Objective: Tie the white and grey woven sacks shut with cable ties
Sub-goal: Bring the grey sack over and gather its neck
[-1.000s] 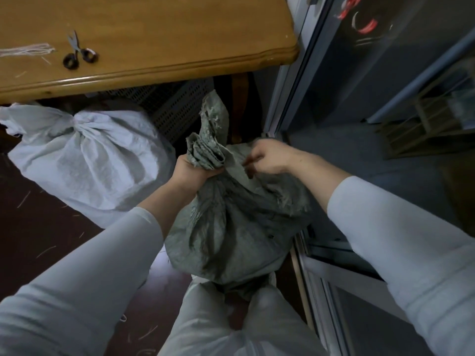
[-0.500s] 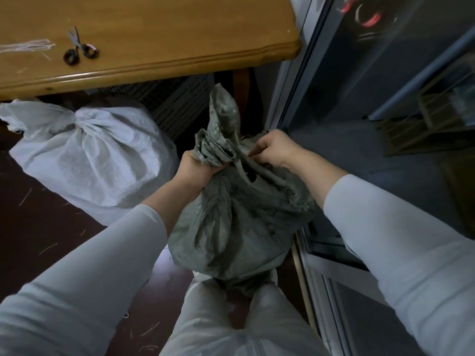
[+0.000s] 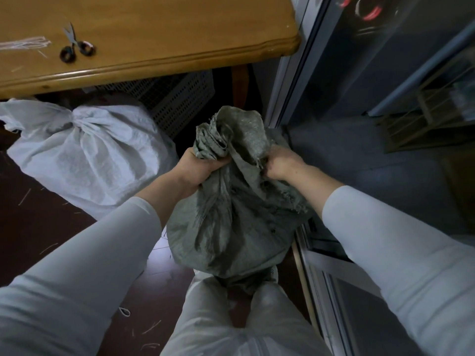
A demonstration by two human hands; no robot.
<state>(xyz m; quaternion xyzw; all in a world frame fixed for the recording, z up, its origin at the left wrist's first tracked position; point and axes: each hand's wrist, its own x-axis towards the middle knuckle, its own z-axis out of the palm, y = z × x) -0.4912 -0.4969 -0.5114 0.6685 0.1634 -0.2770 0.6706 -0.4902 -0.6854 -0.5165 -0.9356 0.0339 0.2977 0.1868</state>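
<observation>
Well, from my remote seat I see, farthest left on the wooden table (image 3: 167, 34), a bundle of thin white strands (image 3: 25, 43); I cannot tell whether they are cable ties or string. Just beside them lie small scissors (image 3: 75, 46) with dark handles, blades slightly apart. Below the table edge the white sack (image 3: 87, 155) lies on the dark floor (image 3: 38, 222), its neck bunched tight, though what binds it I cannot make out. Behind it stands a perforated crate (image 3: 180, 96). Nearer the middle, the left hand (image 3: 195, 168) has its fingers wrapped around the gathered, twisted neck of the grey sack (image 3: 231, 227), squeezing the folds together. The sack stands upright with its base between the person's knees. Its loose top flap rises above both hands. The right hand (image 3: 282, 163) pinches a frayed edge of the sack's mouth, fingers curled into the fabric. Farther right runs a pale door frame (image 3: 285, 93) with dark glass. Red and white markings (image 3: 370, 15) show at the top of it, too blurred for me to read. A wooden rack (image 3: 424, 119) shows dimly at the far right.
</observation>
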